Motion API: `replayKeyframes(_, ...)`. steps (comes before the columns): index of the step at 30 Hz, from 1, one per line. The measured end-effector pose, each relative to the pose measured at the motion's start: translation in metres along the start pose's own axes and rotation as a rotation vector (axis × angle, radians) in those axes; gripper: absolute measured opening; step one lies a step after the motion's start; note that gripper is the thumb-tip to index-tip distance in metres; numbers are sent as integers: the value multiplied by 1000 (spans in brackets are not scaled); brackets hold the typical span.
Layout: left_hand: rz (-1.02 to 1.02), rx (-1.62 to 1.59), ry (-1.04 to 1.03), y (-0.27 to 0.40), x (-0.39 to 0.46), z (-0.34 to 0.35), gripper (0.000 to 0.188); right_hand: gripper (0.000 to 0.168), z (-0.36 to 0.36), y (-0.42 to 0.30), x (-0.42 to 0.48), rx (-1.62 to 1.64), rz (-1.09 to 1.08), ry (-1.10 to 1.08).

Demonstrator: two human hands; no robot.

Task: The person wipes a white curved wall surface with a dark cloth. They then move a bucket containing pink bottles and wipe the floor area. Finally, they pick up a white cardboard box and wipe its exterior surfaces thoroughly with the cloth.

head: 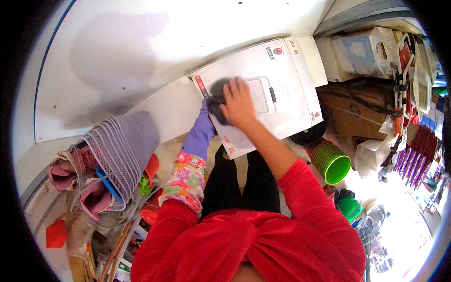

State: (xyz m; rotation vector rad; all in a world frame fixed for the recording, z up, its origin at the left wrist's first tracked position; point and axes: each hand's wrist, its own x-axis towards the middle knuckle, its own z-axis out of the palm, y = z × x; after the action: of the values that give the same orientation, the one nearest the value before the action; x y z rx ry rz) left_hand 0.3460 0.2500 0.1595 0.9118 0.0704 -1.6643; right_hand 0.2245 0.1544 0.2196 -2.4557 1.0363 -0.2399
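Note:
A flat white cardboard carton (278, 130) lies tilted in front of me, printed with a picture of a lamp-like panel. On its left part is a dark, soft-looking item (221, 114), probably a cloth, blurred by motion. My right hand (239, 102), bare and also blurred, lies over this item with the fingers stretched forward. My left hand (204, 121) wears a purple rubber glove with a flowered sleeve cuff (186, 179). It is at the carton's left edge, beside the dark item. Its fingertips are partly hidden, so its grip is unclear.
Stacked grey mesh baskets (119, 151) stand at the left, near pink-lined boots (95, 201). Nested green tubs (334, 162) and a brown cardboard box (352, 112) are at the right. A plastic-wrapped package (366, 53) sits at the back right. A white wall panel (116, 70) rises behind.

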Motion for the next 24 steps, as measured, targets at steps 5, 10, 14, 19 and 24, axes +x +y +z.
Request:
replayKeyframes(5, -224, 74, 444, 14, -9, 27, 65, 53, 43, -22, -89, 32, -253, -41)
replayKeyframes(10, 9, 136, 355, -3, 2, 4, 73, 48, 14, 4, -118, 77, -418, -136)
replayKeyframes(14, -168, -74, 292, 0, -3, 24, 76, 48, -24, 94, -146, 57, -138, -199)
replayKeyframes(19, -115, 53, 440, -1, -5, 44, 76, 48, -23, 211, -176, -54, 280, 267)
replayKeyframes(24, -51, 173, 481, -7, 1, 30, 78, 36, -54, 291, -174, 337, 1133, 445)
